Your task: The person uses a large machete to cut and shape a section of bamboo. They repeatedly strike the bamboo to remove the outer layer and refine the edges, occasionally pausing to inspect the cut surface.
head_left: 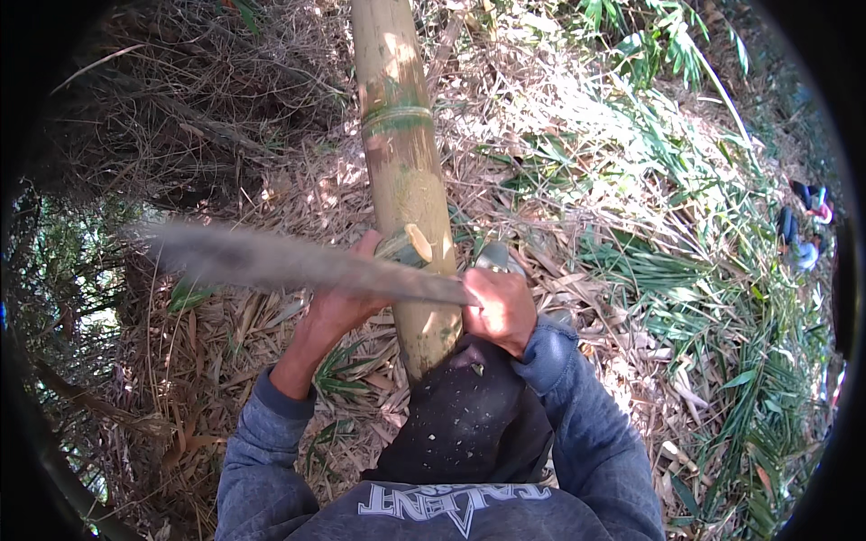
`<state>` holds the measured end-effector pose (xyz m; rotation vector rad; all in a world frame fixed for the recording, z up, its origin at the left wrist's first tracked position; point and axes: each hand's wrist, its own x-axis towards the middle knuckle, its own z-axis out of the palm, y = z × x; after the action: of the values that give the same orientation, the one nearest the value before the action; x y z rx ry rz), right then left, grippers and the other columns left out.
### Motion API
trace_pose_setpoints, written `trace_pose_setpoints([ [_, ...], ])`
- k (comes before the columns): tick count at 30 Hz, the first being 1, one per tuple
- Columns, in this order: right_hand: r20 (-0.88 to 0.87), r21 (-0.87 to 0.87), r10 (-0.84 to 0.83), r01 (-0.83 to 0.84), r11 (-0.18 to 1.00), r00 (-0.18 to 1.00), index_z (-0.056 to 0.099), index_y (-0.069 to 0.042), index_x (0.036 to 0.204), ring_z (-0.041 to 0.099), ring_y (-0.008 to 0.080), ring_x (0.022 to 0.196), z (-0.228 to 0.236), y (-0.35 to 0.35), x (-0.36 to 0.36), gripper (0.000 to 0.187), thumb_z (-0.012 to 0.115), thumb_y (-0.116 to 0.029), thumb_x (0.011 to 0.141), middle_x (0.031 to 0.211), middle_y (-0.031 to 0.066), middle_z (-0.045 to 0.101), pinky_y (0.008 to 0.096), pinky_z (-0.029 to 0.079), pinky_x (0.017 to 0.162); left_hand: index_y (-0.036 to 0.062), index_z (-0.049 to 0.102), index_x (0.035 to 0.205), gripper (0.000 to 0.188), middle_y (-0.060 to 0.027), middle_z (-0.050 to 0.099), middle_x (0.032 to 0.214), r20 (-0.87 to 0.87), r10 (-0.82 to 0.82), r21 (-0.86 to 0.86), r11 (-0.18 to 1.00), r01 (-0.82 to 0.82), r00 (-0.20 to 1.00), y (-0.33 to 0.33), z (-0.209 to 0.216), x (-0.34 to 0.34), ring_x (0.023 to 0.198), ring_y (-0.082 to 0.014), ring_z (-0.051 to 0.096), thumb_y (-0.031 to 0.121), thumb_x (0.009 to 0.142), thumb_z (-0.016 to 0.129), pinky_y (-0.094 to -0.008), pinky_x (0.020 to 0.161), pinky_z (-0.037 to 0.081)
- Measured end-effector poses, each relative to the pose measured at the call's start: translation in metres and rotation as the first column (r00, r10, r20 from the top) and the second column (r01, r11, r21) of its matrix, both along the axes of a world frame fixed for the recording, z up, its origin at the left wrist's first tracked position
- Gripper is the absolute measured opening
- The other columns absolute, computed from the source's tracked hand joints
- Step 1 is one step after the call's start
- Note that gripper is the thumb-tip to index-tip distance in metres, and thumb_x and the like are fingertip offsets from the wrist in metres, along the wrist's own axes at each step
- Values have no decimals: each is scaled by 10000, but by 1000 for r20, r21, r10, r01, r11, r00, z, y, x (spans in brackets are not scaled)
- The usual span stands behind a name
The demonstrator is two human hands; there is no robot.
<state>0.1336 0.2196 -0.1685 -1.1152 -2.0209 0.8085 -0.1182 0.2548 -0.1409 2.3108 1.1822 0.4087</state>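
Observation:
My right hand (pixel 502 308) is closed around the grip of a machete (pixel 307 263). Its long blade points left, blurred by motion, and crosses in front of my left hand (pixel 338 316). That hand is closed on a short bamboo piece (pixel 417 242) with a pale slanted cut end, held against a thick bamboo pole (pixel 410 180); the blade hides some of its fingers. The pole runs away from me, yellowish with a green ring at its joint. Its near end lies beside my dark trouser leg (pixel 469 415).
Dry leaves and bamboo litter (pixel 622 352) cover the ground. A tangle of thin dry twigs (pixel 207 99) rises at the far left. Green leaves (pixel 631 261) lie to the right. A grey shoe tip (pixel 493 256) shows by my right hand. People (pixel 803 230) are at the far right.

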Motion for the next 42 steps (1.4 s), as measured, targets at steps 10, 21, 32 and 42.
trace_pose_setpoints([
  [10, 71, -21, -47, 49, 999, 996, 567, -43, 888, 610, 312, 594, -4, -6, 7, 186, 641, -135, 745, 708, 126, 600, 412, 490, 529, 22, 518, 1092, 554, -197, 625, 916, -203, 189, -217, 948, -232, 961, -2, 10, 7, 846, -387, 624, 353, 718, 757, -459, 721, 494],
  [21, 169, -137, -211, 235, 962, 963, 543, -62, 824, 595, 369, 603, -37, -13, 24, 95, 620, -105, 790, 685, 157, 589, 448, 476, 546, 65, 455, 1184, 628, -213, 613, 1040, -329, 296, -260, 885, -387, 897, 0, 28, 23, 932, -407, 609, 320, 706, 774, -481, 738, 493],
  [32, 91, -80, -160, 167, 983, 983, 531, -59, 820, 591, 358, 607, -14, -8, 19, 109, 618, -98, 767, 693, 142, 578, 427, 478, 539, 15, 457, 1190, 619, -214, 568, 1078, -240, 216, -108, 963, -247, 946, -2, 28, 17, 928, -416, 593, 244, 706, 767, -472, 737, 493],
  [42, 27, 34, -57, 56, 998, 998, 552, -62, 877, 612, 312, 621, -18, 10, 2, 152, 638, -133, 773, 754, 126, 617, 411, 482, 536, 50, 521, 1164, 586, -149, 586, 1004, -198, 244, -224, 931, -286, 949, 0, 23, 13, 905, -366, 622, 330, 719, 777, -432, 731, 505],
])
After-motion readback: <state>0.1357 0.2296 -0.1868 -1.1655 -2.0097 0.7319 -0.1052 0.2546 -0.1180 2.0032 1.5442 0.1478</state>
